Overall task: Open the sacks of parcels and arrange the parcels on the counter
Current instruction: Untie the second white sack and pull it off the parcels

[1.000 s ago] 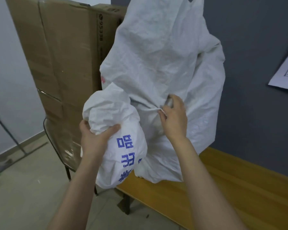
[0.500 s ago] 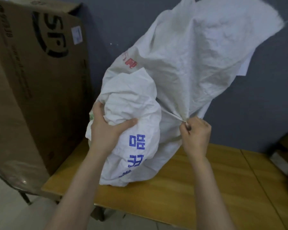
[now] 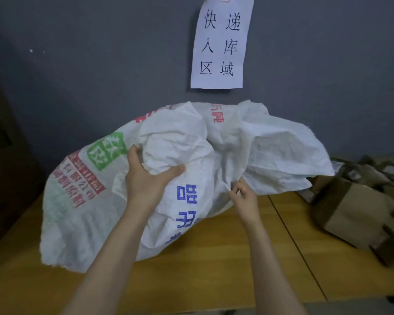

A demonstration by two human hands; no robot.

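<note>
Head view: a white woven sack (image 3: 77,212) lies slumped on the wooden counter (image 3: 214,280), against the grey wall. The left hand (image 3: 146,180) grips a bunched fold near the sack's middle, thumb and fingers curled round the fabric. The right hand (image 3: 245,197) pinches a pleat of cloth just beside it, fingertips closed on the material.

The cloth looks thin, crinkly and limp, so it will likely bunch and slide instead of holding a shape. The bulge at the left end suggests some weight inside. The safest hold is probably a gathered handful or the mouth's edge, not the smooth flat panels.

A paper sign (image 3: 221,42) taped to the wall reads 快递 入库 区域. The sack bears blue characters, among them 品, a green square logo, and red print including 有限公司; the rest is too creased to read. Brown cardboard parcels (image 3: 350,212) sit at the counter's right end.
</note>
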